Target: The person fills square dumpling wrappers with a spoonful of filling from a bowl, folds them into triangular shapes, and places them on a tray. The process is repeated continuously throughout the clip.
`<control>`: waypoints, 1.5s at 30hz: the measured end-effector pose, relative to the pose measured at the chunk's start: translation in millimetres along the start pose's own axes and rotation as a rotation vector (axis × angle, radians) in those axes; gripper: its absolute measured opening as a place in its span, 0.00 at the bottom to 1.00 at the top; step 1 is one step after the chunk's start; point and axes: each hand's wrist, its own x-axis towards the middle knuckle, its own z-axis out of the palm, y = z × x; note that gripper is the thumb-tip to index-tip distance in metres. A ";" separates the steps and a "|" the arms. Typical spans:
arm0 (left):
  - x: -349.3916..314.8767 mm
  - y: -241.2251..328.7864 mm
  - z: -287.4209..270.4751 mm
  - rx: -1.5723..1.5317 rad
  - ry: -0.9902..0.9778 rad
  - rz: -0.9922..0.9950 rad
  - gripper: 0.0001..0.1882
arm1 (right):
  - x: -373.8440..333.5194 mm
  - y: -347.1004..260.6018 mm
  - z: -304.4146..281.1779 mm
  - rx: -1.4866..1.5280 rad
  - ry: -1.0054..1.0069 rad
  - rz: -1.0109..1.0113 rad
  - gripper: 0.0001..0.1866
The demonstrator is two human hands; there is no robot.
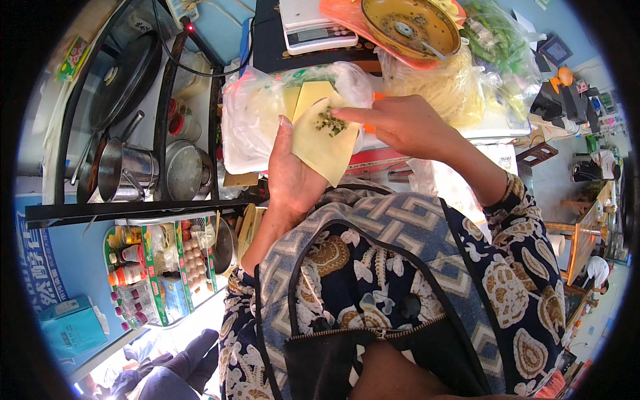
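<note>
A pale yellow, square dough wrapper (331, 152) lies across the palm and fingers of my left hand (291, 175), with the thumb up along its left edge. Chopped dark green filling (329, 123) sits in a small patch on its upper part. My right hand (411, 127) comes in from the right; its index finger is stretched out and touches the filling, while the other fingers curl beneath. Behind the held wrapper, more yellow wrappers (309, 95) lie in a clear plastic bag (250, 110). What the curled right fingers cover is hidden.
Beyond my hands stand a white kitchen scale (317, 39) and a yellow-brown bowl (377, 25) with green remnants and a spoon (435, 51). Plastic bags of pale strands (437, 90) and greens (497, 40) sit at right. A dark shelf rack (143, 212) with pots (123, 170) stands left.
</note>
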 end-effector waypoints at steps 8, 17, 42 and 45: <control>8.0 -3.9 -0.4 -0.060 0.022 0.033 0.35 | 9.2 14.5 61.6 1.254 0.302 0.448 0.17; 17.1 -13.3 -6.4 -0.072 0.030 0.013 0.32 | 25.5 4.7 85.0 1.029 0.636 0.302 0.10; 24.5 -24.0 -17.5 -0.053 0.024 0.045 0.26 | 13.9 -1.0 63.6 -0.018 0.457 -0.198 0.20; 25.2 -27.6 -16.1 -0.036 0.022 0.031 0.24 | 10.6 9.0 59.2 0.049 0.509 -0.232 0.17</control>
